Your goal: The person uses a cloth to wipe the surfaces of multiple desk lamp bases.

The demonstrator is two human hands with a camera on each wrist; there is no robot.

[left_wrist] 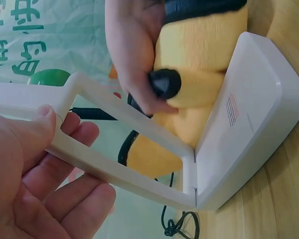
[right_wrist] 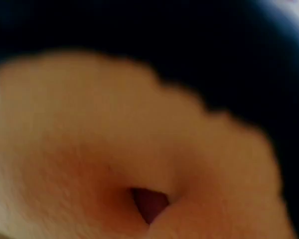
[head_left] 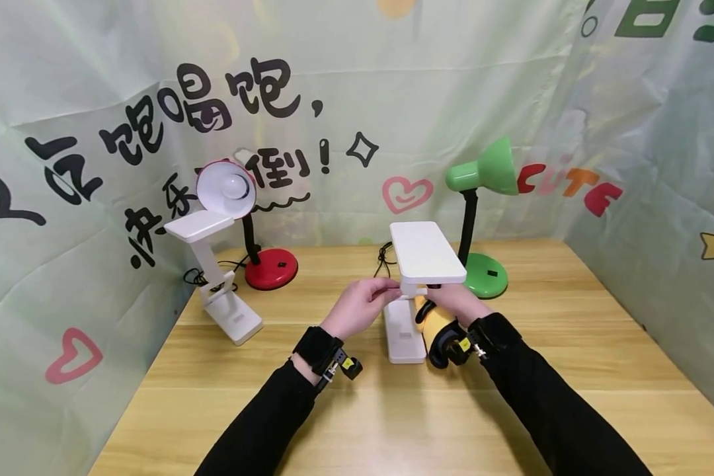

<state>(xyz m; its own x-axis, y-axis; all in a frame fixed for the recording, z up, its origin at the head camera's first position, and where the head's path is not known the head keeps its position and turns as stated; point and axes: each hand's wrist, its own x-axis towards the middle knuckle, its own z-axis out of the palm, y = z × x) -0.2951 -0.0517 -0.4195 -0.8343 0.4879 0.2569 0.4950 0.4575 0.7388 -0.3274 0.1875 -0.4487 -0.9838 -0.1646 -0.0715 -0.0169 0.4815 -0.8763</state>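
A white folding desk lamp (head_left: 427, 252) stands at the table's middle, its flat head raised over its base (head_left: 404, 336). My left hand (head_left: 387, 291) pinches the lamp's open frame arm (left_wrist: 124, 144) just under the head, thumb on top and fingers beneath, as the left wrist view shows (left_wrist: 65, 124). My right hand (head_left: 446, 299) grips a yellow plush toy (head_left: 439, 330) with black parts, pressed against the right side of the lamp base (left_wrist: 249, 114). Its fingers curl round the toy (left_wrist: 199, 55). The right wrist view is filled by blurred yellow plush (right_wrist: 114, 139).
On the wooden table (head_left: 357, 410) stand a second white folding lamp (head_left: 217, 284) at the left, a red lamp (head_left: 270, 268) behind it, and a green lamp (head_left: 482, 175) behind the middle lamp. Black cords (head_left: 383, 258) lie at the back. Printed cloth walls enclose three sides.
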